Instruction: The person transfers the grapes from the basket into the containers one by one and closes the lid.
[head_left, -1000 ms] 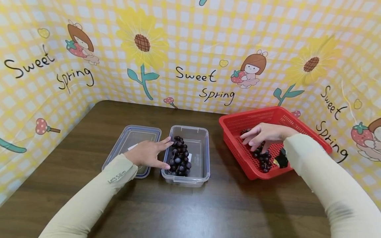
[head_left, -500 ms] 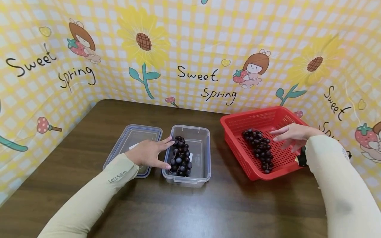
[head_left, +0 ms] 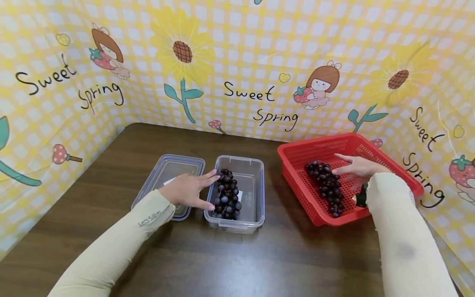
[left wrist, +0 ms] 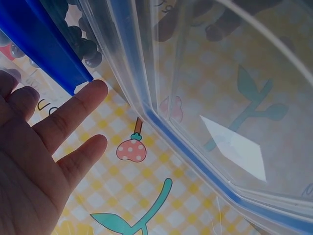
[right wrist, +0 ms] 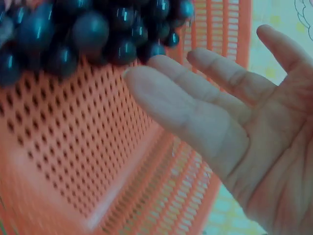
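Observation:
A bunch of dark grapes (head_left: pixel 226 196) lies along the left side of a clear plastic container (head_left: pixel 252 196). My left hand (head_left: pixel 187 189) is at that container's left edge, fingers spread and extended; in the left wrist view its fingertips are beside the blue-lined edge. A second bunch of dark grapes (head_left: pixel 325 185) rests in a red perforated basket (head_left: pixel 297 189) on the right. Over the basket, just right of that bunch, hovers my right hand (head_left: pixel 361 169). Its fingers are extended and hold nothing, as the right wrist view (right wrist: pixel 205 103) shows, with fingertips close to the grapes.
A clear lid (head_left: pixel 179 166) with a blue seal lies left of the container, partly under my left forearm. Brown table (head_left: pixel 289 260) surface runs in front of and between the containers. A yellow checked cloth (head_left: pixel 245 53) hangs behind and around the table.
My right hand has drawn back rightward off the grapes in the basket, then come slightly left toward them again. My left hand keeps its place. The view shifts slightly.

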`<state>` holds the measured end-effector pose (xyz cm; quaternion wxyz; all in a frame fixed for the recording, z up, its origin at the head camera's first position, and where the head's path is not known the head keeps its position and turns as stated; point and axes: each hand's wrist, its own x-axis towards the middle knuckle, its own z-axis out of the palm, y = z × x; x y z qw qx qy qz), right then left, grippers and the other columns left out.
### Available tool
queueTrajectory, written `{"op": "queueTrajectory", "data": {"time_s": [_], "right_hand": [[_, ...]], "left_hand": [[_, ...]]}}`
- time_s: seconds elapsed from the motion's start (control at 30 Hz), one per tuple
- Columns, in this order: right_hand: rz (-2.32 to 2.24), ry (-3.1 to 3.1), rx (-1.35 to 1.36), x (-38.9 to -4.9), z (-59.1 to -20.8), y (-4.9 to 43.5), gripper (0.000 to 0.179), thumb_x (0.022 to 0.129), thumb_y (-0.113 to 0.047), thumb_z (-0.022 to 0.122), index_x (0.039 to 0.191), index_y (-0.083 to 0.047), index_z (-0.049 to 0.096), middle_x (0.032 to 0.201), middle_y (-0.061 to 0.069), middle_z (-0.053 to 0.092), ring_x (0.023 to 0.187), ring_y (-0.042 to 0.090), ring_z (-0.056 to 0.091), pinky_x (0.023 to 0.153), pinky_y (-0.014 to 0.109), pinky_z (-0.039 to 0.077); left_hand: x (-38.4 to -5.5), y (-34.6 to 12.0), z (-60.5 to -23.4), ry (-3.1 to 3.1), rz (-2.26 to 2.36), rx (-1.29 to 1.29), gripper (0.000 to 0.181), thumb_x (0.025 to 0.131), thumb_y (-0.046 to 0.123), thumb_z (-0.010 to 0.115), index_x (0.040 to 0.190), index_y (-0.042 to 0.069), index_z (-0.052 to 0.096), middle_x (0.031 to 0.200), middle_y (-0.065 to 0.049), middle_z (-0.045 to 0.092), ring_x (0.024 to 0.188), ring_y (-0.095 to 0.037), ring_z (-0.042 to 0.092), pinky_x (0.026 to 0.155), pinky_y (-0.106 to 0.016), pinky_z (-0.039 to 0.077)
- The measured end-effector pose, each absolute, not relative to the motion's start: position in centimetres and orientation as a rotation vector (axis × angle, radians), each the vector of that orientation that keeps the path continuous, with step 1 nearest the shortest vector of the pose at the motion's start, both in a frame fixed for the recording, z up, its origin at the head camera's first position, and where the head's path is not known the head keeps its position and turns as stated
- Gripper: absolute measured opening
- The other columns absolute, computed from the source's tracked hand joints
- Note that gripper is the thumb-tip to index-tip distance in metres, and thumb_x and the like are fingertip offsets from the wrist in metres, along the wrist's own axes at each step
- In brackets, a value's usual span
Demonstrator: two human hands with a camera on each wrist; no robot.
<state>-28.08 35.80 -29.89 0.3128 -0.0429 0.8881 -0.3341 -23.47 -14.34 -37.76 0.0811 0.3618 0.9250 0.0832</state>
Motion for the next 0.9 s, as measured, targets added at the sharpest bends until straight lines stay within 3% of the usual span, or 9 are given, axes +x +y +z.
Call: {"op": "queueTrajectory", "data": {"time_s": [0.3, 0.53, 0.63, 0.77, 0.9], "right_hand": [[-0.646, 2.377, -0.185, -28.9, -31.1, 34.2, 0.105, 0.091, -0.041, 0.063, 0.147, 0.006, -0.012, 0.147, 0.041, -0.01, 0.134, 0.055, 0.013, 0.1, 0.062, 0.032], [-0.536, 2.364, -0.16, -29.6, -32.4, 33.5, 0.106, 0.09, -0.041, 0.064, 0.146, 0.012, -0.009, 0.147, 0.041, -0.003, 0.135, 0.055, 0.005, 0.104, 0.064, 0.022], [-0.526, 2.348, -0.121, -29.8, -33.0, 33.2, 0.113, 0.086, -0.048, 0.065, 0.145, 0.013, -0.01, 0.147, 0.041, -0.002, 0.135, 0.054, 0.004, 0.106, 0.062, 0.02], [-0.508, 2.371, -0.119, -30.4, -34.1, 33.3, 0.122, 0.079, -0.055, 0.07, 0.145, 0.014, -0.006, 0.146, 0.041, 0.006, 0.134, 0.053, 0.01, 0.107, 0.061, 0.02], [-0.57, 2.394, -0.093, -30.4, -34.6, 32.8, 0.117, 0.08, -0.045, 0.074, 0.144, 0.015, -0.004, 0.143, 0.04, 0.013, 0.131, 0.053, 0.017, 0.106, 0.062, 0.02]], "left_hand": [[-23.4, -14.4, -37.8, 2.761, 0.243, 1.076, 0.091, 0.084, 0.065, 0.056, 0.151, 0.011, 0.029, 0.156, -0.011, 0.023, 0.04, -0.004, 0.026, 0.043, -0.023, 0.023], [-23.4, -14.5, -37.7, 2.761, 0.222, 1.067, 0.092, 0.083, 0.066, 0.056, 0.152, 0.011, 0.028, 0.156, -0.01, 0.022, 0.041, -0.005, 0.022, 0.042, -0.023, 0.023], [-23.4, -14.5, -37.8, 2.761, 0.215, 1.061, 0.092, 0.083, 0.066, 0.056, 0.152, 0.012, 0.028, 0.156, -0.009, 0.021, 0.041, -0.004, 0.023, 0.043, -0.023, 0.023], [-23.4, -14.6, -37.8, 2.766, 0.228, 1.084, 0.092, 0.083, 0.067, 0.056, 0.151, 0.011, 0.029, 0.155, -0.011, 0.024, 0.04, -0.004, 0.021, 0.042, -0.023, 0.022], [-23.5, -14.5, -37.8, 2.769, 0.23, 1.092, 0.092, 0.083, 0.067, 0.056, 0.151, 0.01, 0.03, 0.155, -0.011, 0.025, 0.041, -0.005, 0.019, 0.042, -0.023, 0.021]]}}
